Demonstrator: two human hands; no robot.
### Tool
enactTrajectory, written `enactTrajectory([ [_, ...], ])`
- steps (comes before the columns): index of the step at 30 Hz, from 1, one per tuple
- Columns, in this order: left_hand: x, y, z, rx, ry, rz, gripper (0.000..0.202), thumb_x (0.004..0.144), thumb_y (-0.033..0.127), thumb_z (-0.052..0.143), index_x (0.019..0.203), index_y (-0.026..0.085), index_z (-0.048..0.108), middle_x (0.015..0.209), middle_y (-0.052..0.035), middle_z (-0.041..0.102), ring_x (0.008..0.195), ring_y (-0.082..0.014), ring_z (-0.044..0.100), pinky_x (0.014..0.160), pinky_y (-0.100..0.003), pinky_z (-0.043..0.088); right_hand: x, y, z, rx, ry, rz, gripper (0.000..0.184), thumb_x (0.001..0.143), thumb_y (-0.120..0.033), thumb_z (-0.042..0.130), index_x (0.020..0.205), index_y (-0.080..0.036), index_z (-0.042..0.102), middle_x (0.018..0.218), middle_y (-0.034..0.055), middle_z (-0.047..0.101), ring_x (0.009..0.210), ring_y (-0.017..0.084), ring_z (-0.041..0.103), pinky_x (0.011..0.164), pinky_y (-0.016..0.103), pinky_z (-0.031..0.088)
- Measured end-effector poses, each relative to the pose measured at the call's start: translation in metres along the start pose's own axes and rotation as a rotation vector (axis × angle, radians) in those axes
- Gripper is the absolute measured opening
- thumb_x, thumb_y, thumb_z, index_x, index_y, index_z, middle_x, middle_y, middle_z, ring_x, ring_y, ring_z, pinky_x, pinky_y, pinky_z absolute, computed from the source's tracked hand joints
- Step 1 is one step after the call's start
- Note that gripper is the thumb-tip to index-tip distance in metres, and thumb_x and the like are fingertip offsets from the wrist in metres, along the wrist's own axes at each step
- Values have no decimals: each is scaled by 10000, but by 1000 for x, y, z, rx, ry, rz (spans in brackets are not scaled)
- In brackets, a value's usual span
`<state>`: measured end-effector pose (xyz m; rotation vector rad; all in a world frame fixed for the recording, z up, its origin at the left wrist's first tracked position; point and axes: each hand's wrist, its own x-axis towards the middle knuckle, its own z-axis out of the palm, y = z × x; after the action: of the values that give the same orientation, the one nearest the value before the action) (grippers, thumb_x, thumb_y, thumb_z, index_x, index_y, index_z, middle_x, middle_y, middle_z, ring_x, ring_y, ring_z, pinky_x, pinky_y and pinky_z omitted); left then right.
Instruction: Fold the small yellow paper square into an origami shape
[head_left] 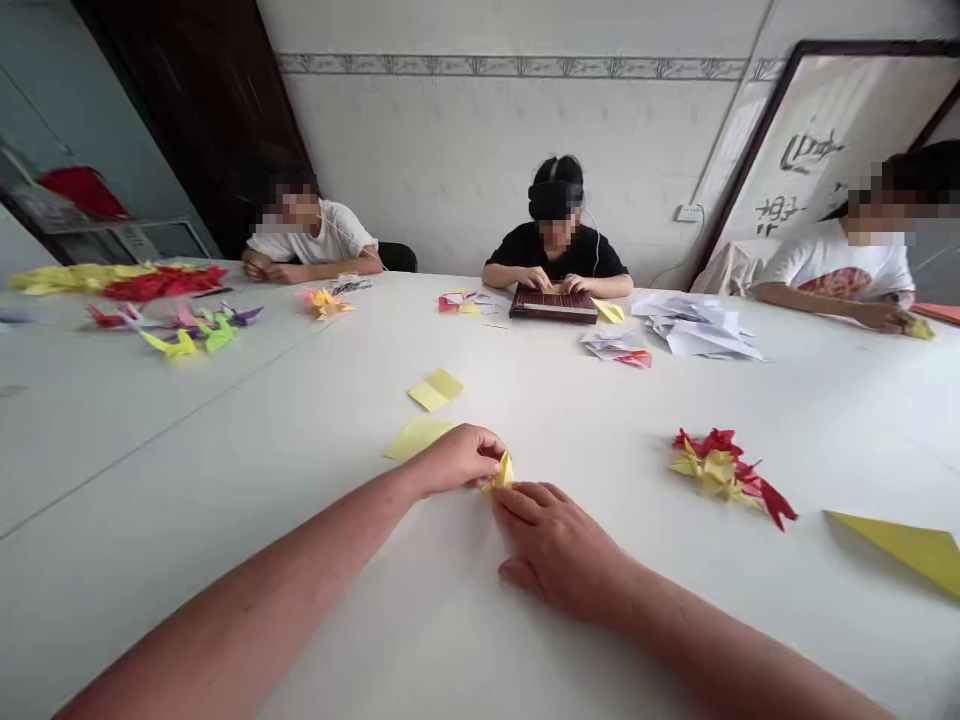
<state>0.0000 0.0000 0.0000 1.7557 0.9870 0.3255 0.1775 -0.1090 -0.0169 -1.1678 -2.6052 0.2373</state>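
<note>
A small folded piece of yellow paper [501,476] lies on the white table [315,560] between my two hands. My left hand [457,458] has its fingers curled and pinches the paper's left side. My right hand [555,545] rests on the table with its fingertips pressed together on the paper's right side. Most of the paper is hidden under my fingers. A flat yellow sheet [415,437] lies just behind my left hand, and a folded yellow sheet [436,389] lies a little farther back.
A heap of red and yellow folded figures [724,473] lies to the right, a yellow sheet [911,548] at the right edge. Three people sit across the table with papers; one has a dark board [553,303]. Coloured figures [191,330] lie far left.
</note>
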Motion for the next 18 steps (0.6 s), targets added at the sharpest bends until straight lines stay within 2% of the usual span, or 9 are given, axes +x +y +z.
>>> enactTrajectory([
  [9, 3, 11, 4, 23, 29, -35, 165, 604, 214, 549, 734, 156, 633, 677, 16, 605, 596, -112, 501, 534, -223, 392, -8, -6, -3, 18, 15, 2, 520, 880, -280, 556, 1368, -125, 465, 1398, 90, 513, 1240, 269, 453, 1062, 407, 396],
  [18, -2, 2, -5, 55, 116, -22, 119, 627, 215, 544, 698, 158, 622, 641, 26, 587, 567, -105, 479, 527, -223, 376, 7, -11, 0, -5, 7, -1, 529, 894, -288, 538, 1379, -89, 463, 1427, 87, 488, 1241, 271, 434, 1068, 397, 386],
])
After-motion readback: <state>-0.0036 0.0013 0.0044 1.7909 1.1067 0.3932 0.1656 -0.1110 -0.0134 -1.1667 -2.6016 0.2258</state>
